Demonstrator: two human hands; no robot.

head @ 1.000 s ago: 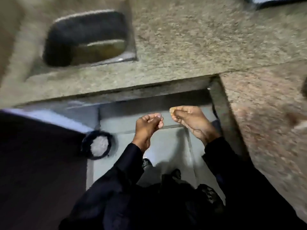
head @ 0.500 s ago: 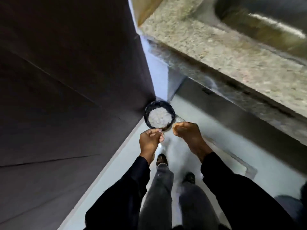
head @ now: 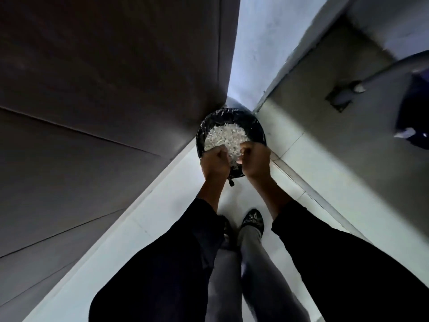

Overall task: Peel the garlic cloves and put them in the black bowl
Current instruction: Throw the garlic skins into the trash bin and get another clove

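A round bin (head: pixel 232 115) lined with a black bag stands on the floor in a corner. It holds a heap of white garlic peels (head: pixel 221 138). Both my hands hover over its near rim, backs toward me and fingers curled under. My left hand (head: pixel 214 162) is a closed fist, and what it holds, if anything, is hidden. My right hand (head: pixel 255 159) is close beside it, with a small pale bit showing at its fingertips, which looks like a garlic clove (head: pixel 239 161). No black bowl is in view.
A dark cabinet side (head: pixel 104 112) fills the left. A grey wall base (head: pixel 325 147) with a pipe (head: pixel 383 73) runs along the right, with a dark blue object (head: pixel 413 108) at the far right. My shoes (head: pixel 252 220) stand on the pale tiled floor (head: pixel 144 228).
My view swung from the counter and sink down to the floor bin. Both hands moved forward over the bin and came closer together, fingers curled tighter.
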